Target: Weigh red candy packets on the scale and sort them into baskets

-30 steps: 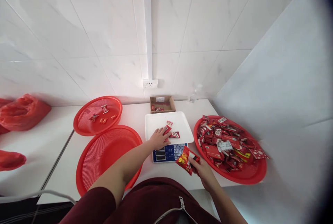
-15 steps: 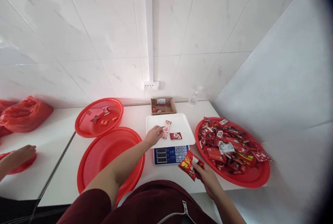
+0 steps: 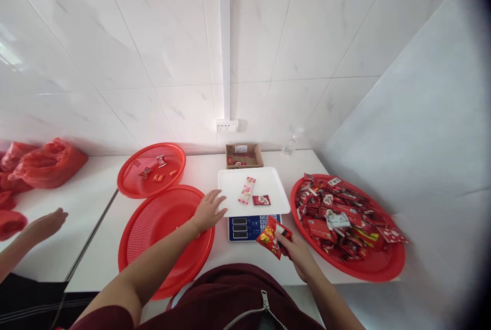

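My left hand (image 3: 209,211) is open with fingers spread, between the rim of the near red basket (image 3: 121,240) and the left edge of the scale's white tray (image 3: 278,187). On that tray lie a pink-and-white wrapped stick (image 3: 246,190) and a small dark-red packet (image 3: 261,200). My right hand (image 3: 295,254) grips red snack packets (image 3: 271,238) with yellow lettering, just in front of the blue scale (image 3: 238,229); how many it holds is hard to make out. My left forearm hides part of the near basket, where a small pale bit shows.
A big red basket (image 3: 395,268) heaped with red packets stands at the right. Several small sweets lie in the far left basket (image 3: 123,179). Behind the scale are a cardboard box (image 3: 261,158) and a clear bottle (image 3: 289,146). Red bags (image 3: 57,166) and another person's hand (image 3: 48,225) are at left.
My left hand has drawn back left from the tray to the near basket's edge, its fingers opening. My right hand keeps its packets, slightly further left. The other person's hand has risen a little.
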Tool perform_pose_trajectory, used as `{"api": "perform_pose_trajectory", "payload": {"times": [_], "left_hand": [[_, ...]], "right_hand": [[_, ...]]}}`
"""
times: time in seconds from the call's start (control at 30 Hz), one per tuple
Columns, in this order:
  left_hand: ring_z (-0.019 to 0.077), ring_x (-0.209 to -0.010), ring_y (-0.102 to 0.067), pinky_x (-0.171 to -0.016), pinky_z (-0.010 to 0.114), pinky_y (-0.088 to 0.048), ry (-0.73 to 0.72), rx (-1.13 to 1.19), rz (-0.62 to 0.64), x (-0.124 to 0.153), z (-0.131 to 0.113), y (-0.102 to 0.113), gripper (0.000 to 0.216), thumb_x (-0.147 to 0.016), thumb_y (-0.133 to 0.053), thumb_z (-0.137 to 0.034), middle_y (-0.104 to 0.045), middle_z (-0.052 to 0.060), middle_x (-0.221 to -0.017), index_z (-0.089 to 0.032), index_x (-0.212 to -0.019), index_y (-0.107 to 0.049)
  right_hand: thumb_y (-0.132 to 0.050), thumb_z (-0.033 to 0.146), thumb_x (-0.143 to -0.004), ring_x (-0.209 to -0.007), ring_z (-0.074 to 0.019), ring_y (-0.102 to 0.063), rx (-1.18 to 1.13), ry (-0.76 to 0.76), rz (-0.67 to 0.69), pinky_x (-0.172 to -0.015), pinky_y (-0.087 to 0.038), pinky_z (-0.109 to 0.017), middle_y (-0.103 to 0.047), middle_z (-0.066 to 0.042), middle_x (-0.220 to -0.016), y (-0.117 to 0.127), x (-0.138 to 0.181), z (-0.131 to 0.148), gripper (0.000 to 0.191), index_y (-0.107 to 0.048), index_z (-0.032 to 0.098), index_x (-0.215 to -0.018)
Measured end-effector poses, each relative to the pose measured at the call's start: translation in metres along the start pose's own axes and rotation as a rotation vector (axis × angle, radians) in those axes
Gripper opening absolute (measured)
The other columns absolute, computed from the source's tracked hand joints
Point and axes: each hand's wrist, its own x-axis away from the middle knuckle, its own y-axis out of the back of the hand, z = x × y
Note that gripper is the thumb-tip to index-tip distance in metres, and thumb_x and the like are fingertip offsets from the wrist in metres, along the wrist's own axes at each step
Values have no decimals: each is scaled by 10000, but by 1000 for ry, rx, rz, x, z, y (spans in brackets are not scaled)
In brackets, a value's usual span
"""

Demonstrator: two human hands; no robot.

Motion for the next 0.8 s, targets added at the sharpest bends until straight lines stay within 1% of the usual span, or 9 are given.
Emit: {"api": "perform_pose_trajectory", "payload": {"times": [0.07, 0.17, 0.2, 0.27, 0.37, 0.47, 0.57, 0.63, 0.8], "left_hand": [[301, -1369, -256, -1099, 473, -265, -40, 5, 129, -34, -26, -19, 510, -872, -472, -441, -341, 119, -1468, -221, -1332, -467], [361, -1402, -135, -1087, 570, -207, -59, 12, 356, -81, -58, -45, 647, -834, -503, -526, -198, 104, -1537, -290, -1414, -340], [381, -1400, -121, -1068, 613, -194, -49, 4, 419, -92, -65, -51, 640, -826, -506, -543, -185, 100, -1541, -310, -1403, -354], [403, -1384, -150, -1025, 663, -205, -56, -5, 468, -107, -72, -61, 548, -829, -525, -502, -267, 109, -1509, -314, -1338, -446], [334, -1318, -319, -1023, 552, -311, -129, 23, 405, -113, -67, -68, 346, -859, -514, -258, -527, 117, -1309, -253, -1198, -585], [229, -1172, -485, -1004, 371, -386, -164, 65, 335, -108, -55, -66, 321, -827, -472, -75, -638, 91, -1129, -202, -1051, -663], [211, -1071, -544, -967, 342, -425, -110, 100, 224, -97, -43, -54, 297, -819, -452, -49, -654, 95, -1072, -165, -958, -688], [212, -1043, -558, -946, 356, -444, -46, 117, 136, -83, -35, -41, 309, -843, -415, -63, -652, 107, -1051, -150, -981, -676], [181, -984, -593, -890, 337, -483, 73, 260, -156, -16, -2, 4, 272, -885, -424, -191, -648, 67, -1045, -210, -1053, -637]], "right_hand": [[-710, 593, -584, -440, -81, -372, 18, 5, -1, -440, -231, -223, -519, 32, -520, -1, 4, 6, 499, -638, 151, -802], [-701, 614, -572, -438, -76, -337, 39, 23, -12, -438, -209, -230, -475, 39, -489, 0, 11, 12, 486, -601, 158, -705], [-700, 614, -571, -438, -78, -333, 43, 29, -22, -437, -207, -232, -463, 41, -480, 1, 14, 13, 476, -585, 164, -677], [-698, 607, -573, -439, -82, -330, 48, 37, -53, -437, -208, -236, -440, 47, -464, 4, 19, 13, 458, -553, 177, -639], [-678, 611, -586, -442, -86, -325, 48, 39, -83, -440, -210, -239, -425, 54, -462, 9, 24, 8, 449, -551, 184, -648], [-660, 615, -594, -445, -93, -336, 58, 27, -84, -439, -212, -243, -442, 49, -472, 11, 26, 4, 456, -587, 177, -700], [-671, 603, -584, -449, -99, -361, 60, 27, -80, -436, -224, -243, -463, 44, -482, 9, 24, 3, 474, -618, 164, -755], [-691, 581, -575, -450, -98, -374, 40, 38, -78, -436, -239, -239, -479, 43, -492, 6, 21, 4, 474, -630, 159, -782], [-739, 492, -581, -466, -105, -437, -62, 63, -71, -443, -298, -233, -544, 21, -525, -5, -5, 7, 401, -645, 161, -787]]}}
